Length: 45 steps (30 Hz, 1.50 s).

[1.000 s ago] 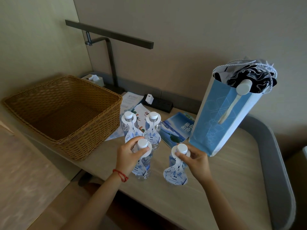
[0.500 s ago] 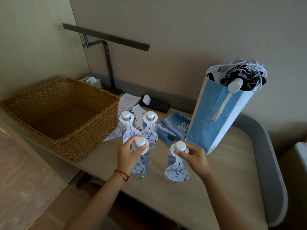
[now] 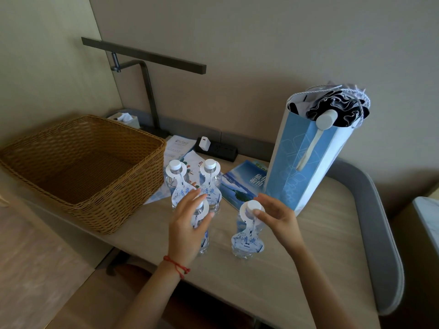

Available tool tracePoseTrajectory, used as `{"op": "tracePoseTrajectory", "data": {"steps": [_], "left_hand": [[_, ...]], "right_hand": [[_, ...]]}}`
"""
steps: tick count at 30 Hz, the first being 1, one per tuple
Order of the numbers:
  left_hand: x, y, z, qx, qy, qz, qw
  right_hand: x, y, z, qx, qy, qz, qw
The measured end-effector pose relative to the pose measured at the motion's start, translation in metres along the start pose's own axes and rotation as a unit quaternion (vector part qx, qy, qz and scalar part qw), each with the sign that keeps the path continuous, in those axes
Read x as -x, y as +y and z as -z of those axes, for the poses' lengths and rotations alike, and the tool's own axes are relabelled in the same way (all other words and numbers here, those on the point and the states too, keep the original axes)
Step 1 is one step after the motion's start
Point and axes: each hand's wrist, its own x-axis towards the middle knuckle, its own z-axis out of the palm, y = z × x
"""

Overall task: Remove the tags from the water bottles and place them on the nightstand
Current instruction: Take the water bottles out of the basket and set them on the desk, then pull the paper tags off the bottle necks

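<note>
Several clear water bottles with white caps stand on the wooden nightstand, each with a white-and-blue paper tag hung round its neck. My left hand covers the cap of the front left bottle; thumb and fingers pinch its tag collar. My right hand pinches the collar of the tag on the front right bottle, thumb in front, index finger behind the cap. Two tagged bottles stand just behind, untouched.
A big wicker basket fills the left of the nightstand. A tall blue paper bag with a folded umbrella stands at the right rear. Brochures, a power strip, a desk lamp and a tissue box line the back.
Both hands have loosened from the bottle necks; the fingers have spread and shifted up to the tag collars. The bottles stay where they stood.
</note>
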Motion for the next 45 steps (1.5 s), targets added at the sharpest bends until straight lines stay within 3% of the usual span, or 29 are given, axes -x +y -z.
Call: {"op": "tracePoseTrajectory", "data": {"steps": [6,12,17,22,31,42,45], "left_hand": [[0.007,0.013,-0.027,0.069,-0.071,-0.001,0.995],[-0.001,-0.002,-0.057,0.170,-0.188,0.208,0.945],[0.003,-0.013,-0.075,0.230,-0.245,0.268,0.903],[0.015,-0.020,-0.078,0.232,-0.255,0.243,0.907],[0.020,-0.026,-0.069,0.261,-0.237,0.275,0.895],[0.010,-0.030,-0.071,0.272,-0.278,0.240,0.889],[0.011,-0.031,-0.072,0.280,-0.280,0.251,0.883]], "right_hand": [[0.011,-0.001,0.008,0.005,0.080,0.000,0.997],[0.018,0.004,0.006,0.049,0.108,-0.043,0.992],[0.021,0.011,-0.004,0.058,0.130,-0.098,0.985],[0.028,0.017,-0.018,0.009,0.148,-0.113,0.982],[0.017,0.006,-0.023,-0.062,0.149,-0.148,0.976],[0.009,-0.004,-0.020,-0.044,0.138,-0.135,0.980],[0.007,-0.007,-0.019,-0.103,0.129,-0.144,0.976]]}}
